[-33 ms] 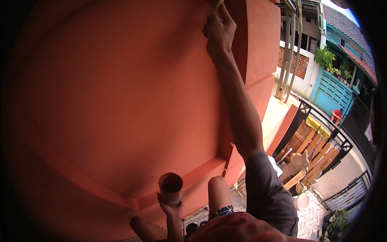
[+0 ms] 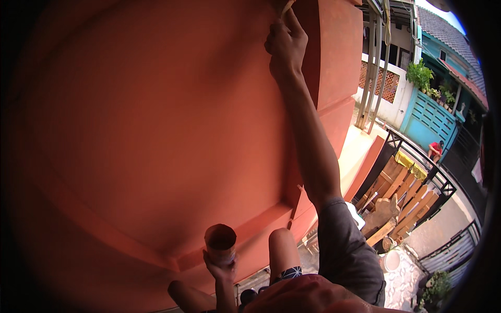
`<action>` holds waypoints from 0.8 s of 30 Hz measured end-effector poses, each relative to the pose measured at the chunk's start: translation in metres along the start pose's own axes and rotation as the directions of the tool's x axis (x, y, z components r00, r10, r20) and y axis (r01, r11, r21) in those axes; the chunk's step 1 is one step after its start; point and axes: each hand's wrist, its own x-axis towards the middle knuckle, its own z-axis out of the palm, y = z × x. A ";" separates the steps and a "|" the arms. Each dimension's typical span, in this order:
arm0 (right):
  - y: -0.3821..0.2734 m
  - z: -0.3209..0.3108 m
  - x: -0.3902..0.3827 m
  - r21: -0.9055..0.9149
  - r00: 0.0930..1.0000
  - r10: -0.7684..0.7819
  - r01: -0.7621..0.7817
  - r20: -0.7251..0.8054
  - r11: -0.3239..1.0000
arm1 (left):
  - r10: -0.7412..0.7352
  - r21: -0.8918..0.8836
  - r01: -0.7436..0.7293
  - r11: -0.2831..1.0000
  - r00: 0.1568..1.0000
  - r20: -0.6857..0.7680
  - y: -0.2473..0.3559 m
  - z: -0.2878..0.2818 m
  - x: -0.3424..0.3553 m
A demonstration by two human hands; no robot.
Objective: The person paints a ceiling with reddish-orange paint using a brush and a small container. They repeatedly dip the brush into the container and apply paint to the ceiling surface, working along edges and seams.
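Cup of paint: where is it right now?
In the head view, the cup is low and left of centre, held in the left hand before the orange wall, left of the right knee.

A round, open-topped container (image 2: 221, 255) with a brownish interior and a paler outside sits in the person's left hand (image 2: 221, 270), its mouth visible, before the lower part of a smooth orange-red wall (image 2: 156, 130). A slim, pale yellowish handle (image 2: 286, 8) extends from the raised right hand (image 2: 287, 46), running out of view.
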 end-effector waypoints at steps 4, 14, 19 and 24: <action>-0.011 -0.006 0.004 -0.001 0.997 -0.005 0.005 -0.081 1.000 | -0.047 -0.011 0.047 0.999 0.999 0.013 0.000 -0.005 0.005; -0.016 -0.007 -0.001 -0.094 0.997 -0.056 0.052 -0.045 0.994 | 0.002 -0.015 -0.003 1.000 0.999 -0.050 0.000 -0.006 0.006; 0.001 0.001 0.016 -0.062 0.998 -0.053 0.052 -0.022 0.997 | -0.051 -0.009 0.051 0.999 0.998 0.037 0.000 -0.002 0.006; 0.005 0.029 0.015 0.147 0.997 0.065 -0.060 -0.031 0.987 | -0.041 0.025 0.041 0.999 0.999 -0.003 -0.002 -0.001 0.004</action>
